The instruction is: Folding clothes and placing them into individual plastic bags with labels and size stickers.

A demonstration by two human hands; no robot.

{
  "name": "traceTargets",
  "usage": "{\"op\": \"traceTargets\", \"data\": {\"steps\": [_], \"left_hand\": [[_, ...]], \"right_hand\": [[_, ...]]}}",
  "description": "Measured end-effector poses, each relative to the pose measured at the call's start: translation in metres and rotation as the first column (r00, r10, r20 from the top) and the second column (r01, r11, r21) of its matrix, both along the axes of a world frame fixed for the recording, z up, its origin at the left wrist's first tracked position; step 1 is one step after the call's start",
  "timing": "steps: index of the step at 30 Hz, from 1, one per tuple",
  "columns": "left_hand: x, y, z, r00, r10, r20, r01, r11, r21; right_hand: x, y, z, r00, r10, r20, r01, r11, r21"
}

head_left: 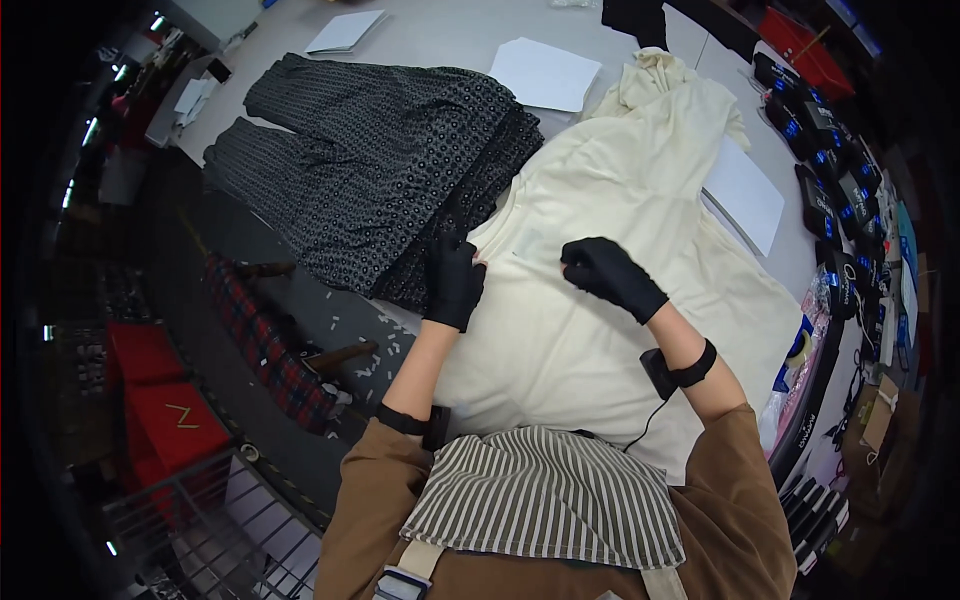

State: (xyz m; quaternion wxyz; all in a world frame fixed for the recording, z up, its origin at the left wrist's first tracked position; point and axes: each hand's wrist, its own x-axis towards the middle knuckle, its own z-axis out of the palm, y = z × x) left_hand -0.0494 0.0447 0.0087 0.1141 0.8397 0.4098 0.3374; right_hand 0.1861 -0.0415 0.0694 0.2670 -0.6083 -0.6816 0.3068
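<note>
A cream garment (590, 330) lies spread before me across the table, its narrower bunched end at the far side. At its left edge, my left hand (456, 282) in a black glove is closed, fingertips pinching the cloth edge. My right hand (612, 278), gloved in black too, is closed over the middle of the garment; its fingertips are curled under, and what they hold, if anything, is hidden. Between the hands a small, pale, see-through patch (530, 243) shows on the cloth. Dark patterned trousers (375, 165) lie in a pile to the left, beside my left hand.
Stacks of white sheets (545, 75) lie at the back of the table (440, 25) and a white pad (745, 198) at the right. Several black packets (840, 170) line the right edge. A stool with a plaid cover (265, 345) and a wire cart (225, 520) stand to the left.
</note>
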Motion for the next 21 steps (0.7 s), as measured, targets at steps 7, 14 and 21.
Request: {"op": "traceTargets", "data": {"steps": [7, 14, 21], "left_hand": [[0.016, -0.074, 0.001, 0.954, -0.151, -0.260, 0.100, 0.975, -0.198], [0.012, -0.076, -0.030, 0.985, 0.043, -0.168, -0.101, 0.931, -0.351], [0.032, -0.065, -0.036, 0.958, 0.124, -0.257, -0.237, 0.848, -0.474]], "right_hand": [[-0.004, 0.009, -0.023, 0.972, 0.016, 0.235, -0.077, 0.965, 0.251], [-0.023, 0.018, -0.064, 0.977, 0.135, 0.165, -0.162, 0.974, 0.158], [-0.018, 0.025, -0.068, 0.960, 0.231, 0.160, -0.252, 0.959, 0.127]]}}
